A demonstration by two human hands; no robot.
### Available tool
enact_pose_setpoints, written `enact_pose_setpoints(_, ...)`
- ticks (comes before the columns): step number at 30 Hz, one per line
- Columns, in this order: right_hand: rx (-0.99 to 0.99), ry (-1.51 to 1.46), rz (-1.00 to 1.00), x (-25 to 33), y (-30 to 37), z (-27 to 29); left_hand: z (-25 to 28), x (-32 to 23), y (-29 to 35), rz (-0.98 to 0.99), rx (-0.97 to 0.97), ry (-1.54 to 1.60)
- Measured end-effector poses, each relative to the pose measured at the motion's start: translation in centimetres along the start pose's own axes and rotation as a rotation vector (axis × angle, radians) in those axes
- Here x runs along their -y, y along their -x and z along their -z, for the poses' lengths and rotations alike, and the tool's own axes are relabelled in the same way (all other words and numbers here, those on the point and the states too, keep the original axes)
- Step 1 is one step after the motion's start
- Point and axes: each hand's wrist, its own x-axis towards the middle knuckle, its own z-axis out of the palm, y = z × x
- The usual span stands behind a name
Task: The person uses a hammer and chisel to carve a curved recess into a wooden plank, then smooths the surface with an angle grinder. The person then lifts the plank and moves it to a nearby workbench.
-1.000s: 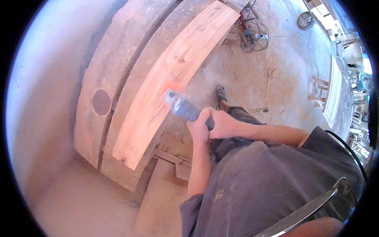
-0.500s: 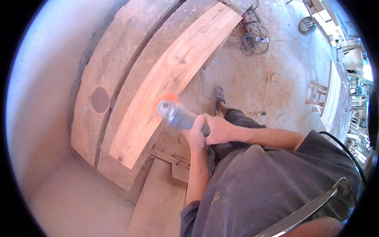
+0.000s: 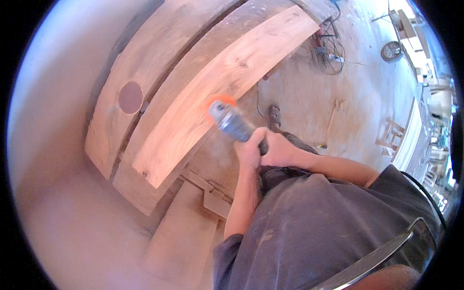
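Both my hands grip an angle grinder (image 3: pixel 235 126), blurred by motion. Its orange disc (image 3: pixel 228 98) is at the near edge of a long pale wooden board (image 3: pixel 261 53), partly hidden by the metal head. My left hand (image 3: pixel 249 151) is closed around the rear of the grinder's body. Right beside it, my right hand (image 3: pixel 281 150) wraps the dark handle end. The board lies lengthwise on a worn, dusty wooden bench (image 3: pixel 133 186), with darker knots along its grain.
A round brown sanding disc (image 3: pixel 130 97) lies on the bench's far plank (image 3: pixel 108 128). Wood offcuts (image 3: pixel 216 203) and a wide panel (image 3: pixel 181 227) sit below the bench. Tangled cables (image 3: pixel 333 58), a wheel (image 3: pixel 391 51), a screwdriver (image 3: pixel 320 146) and a wooden frame (image 3: pixel 390 133) are to the right.
The view has shifted, so bench and board appear moved. The grinder and both hands sit slightly higher and further right in the picture. My two-handed grip stays the same.
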Motion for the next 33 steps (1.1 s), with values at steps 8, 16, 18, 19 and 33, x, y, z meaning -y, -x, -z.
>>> enact_pose_setpoints(8, 0.242, -0.032, 0.040, 1.7, -0.5, -0.8, 2.2, -1.4, 1.5, -0.035, -0.095, 0.096)
enact_pose_setpoints(16, 0.111, -0.057, 0.016, 2.2, -0.1, -0.7, 1.8, -0.4, 1.1, -0.006, -0.086, 0.040)
enact_pose_setpoints(18, 0.173, 0.034, 0.067, 2.3, -0.3, -1.1, 2.7, -0.7, 1.7, 0.008, -0.194, 0.093)
enact_pose_setpoints(19, 0.216, 0.061, 0.010, 2.4, -0.3, -1.1, 2.8, -0.8, 1.8, 0.034, -0.214, 0.145)
enact_pose_setpoints(33, 0.228, 0.014, -0.001, 0.9, -1.0, -1.4, 3.4, 0.8, 0.8, -0.014, -0.118, 0.171)
